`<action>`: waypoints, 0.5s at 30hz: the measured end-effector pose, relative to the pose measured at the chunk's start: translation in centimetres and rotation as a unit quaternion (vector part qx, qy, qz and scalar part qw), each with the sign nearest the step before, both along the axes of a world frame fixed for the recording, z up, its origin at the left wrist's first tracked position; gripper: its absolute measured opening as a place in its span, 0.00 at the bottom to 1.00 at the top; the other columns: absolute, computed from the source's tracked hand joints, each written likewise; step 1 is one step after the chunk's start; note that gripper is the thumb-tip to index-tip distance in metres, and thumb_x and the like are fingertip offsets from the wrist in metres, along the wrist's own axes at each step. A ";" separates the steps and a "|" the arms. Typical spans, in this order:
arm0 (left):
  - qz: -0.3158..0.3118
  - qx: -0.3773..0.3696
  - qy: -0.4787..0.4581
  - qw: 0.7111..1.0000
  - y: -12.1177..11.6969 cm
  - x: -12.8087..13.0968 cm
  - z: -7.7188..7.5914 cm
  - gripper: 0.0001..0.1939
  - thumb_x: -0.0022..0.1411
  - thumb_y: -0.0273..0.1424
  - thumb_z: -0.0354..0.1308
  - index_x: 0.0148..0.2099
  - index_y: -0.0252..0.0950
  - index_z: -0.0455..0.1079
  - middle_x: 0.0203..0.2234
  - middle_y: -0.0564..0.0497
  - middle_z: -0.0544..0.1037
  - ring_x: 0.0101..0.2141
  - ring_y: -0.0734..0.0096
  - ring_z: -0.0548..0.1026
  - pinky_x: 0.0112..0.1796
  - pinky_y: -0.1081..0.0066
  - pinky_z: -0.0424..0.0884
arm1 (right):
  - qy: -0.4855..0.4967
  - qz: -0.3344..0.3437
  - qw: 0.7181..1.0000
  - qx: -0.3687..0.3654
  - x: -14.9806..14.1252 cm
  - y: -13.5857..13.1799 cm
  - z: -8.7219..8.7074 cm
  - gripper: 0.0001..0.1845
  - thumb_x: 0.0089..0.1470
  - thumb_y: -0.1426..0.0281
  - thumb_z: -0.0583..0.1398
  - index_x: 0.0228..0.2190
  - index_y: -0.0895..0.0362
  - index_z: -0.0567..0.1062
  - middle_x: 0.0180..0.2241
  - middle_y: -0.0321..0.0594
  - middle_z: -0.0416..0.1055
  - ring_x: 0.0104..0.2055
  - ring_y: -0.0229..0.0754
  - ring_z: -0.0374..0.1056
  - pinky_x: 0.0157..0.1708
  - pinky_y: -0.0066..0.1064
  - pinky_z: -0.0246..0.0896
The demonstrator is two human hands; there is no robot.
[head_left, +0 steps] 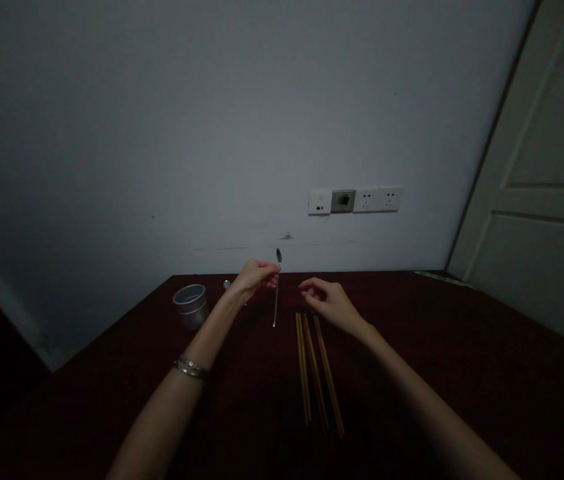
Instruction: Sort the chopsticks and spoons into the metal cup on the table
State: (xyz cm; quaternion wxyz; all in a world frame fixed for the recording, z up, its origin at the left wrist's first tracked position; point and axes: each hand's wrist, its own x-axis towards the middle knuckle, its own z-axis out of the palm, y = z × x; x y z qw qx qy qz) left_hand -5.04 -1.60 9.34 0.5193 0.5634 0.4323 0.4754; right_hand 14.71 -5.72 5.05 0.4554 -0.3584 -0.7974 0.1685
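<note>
My left hand [260, 274] is closed on a long-handled metal spoon [277, 293], gripping it near the bowl. The bowl points up and the thin handle hangs down over the dark table. To the right, my right hand [329, 301] is held with loosely curled fingers apart and nothing in them. It hovers just above the far ends of several wooden chopsticks [312, 363], which lie lengthwise in loose groups. A small shiny metal thing [227, 285] lies behind my left wrist, partly covered by it, so its kind is unclear.
A silvery metal cup [191, 308] stands at the left, beside my left forearm. The dark red table [402, 313] meets a pale wall with a row of sockets and a switch [355, 201]. A panelled door [547, 180] is at the right.
</note>
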 end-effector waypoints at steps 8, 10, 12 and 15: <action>0.033 -0.025 -0.047 0.998 1.6 1.1 -2.8 0.06 0.46 0.26 0.62 0.24 0.28 0.68 0.15 0.51 0.71 0.16 0.79 0.68 0.20 0.78 0.67 | -0.171 -0.021 0.982 0.076 0.5 0.1 -0.5 0.20 0.50 0.70 0.56 0.47 0.51 0.67 0.31 0.35 0.71 0.31 0.36 0.67 0.31 0.27 0.61; 0.054 -0.033 -0.073 0.995 1.9 0.9 -3.0 0.06 0.47 0.25 0.61 0.23 0.29 0.68 0.15 0.51 0.71 0.16 0.80 0.68 0.20 0.78 0.68 | -0.194 -0.038 0.975 0.104 0.3 0.0 -0.7 0.21 0.51 0.69 0.56 0.48 0.50 0.65 0.36 0.38 0.71 0.34 0.37 0.68 0.33 0.29 0.62; 0.072 -0.037 -0.110 0.991 2.1 0.8 -3.3 0.06 0.48 0.24 0.61 0.23 0.29 0.67 0.16 0.51 0.71 0.17 0.80 0.69 0.21 0.78 0.68 | -0.211 -0.056 0.967 0.131 0.1 -0.1 -1.0 0.21 0.52 0.67 0.55 0.49 0.51 0.63 0.41 0.40 0.69 0.38 0.39 0.67 0.34 0.30 0.63; 0.091 -0.053 -0.153 0.983 2.1 0.9 -3.8 0.06 0.48 0.23 0.60 0.23 0.29 0.67 0.17 0.51 0.71 0.18 0.80 0.69 0.23 0.77 0.70 | -0.227 -0.067 0.958 0.161 -0.4 -0.2 -1.3 0.21 0.53 0.65 0.55 0.49 0.52 0.63 0.42 0.42 0.68 0.41 0.41 0.66 0.33 0.30 0.64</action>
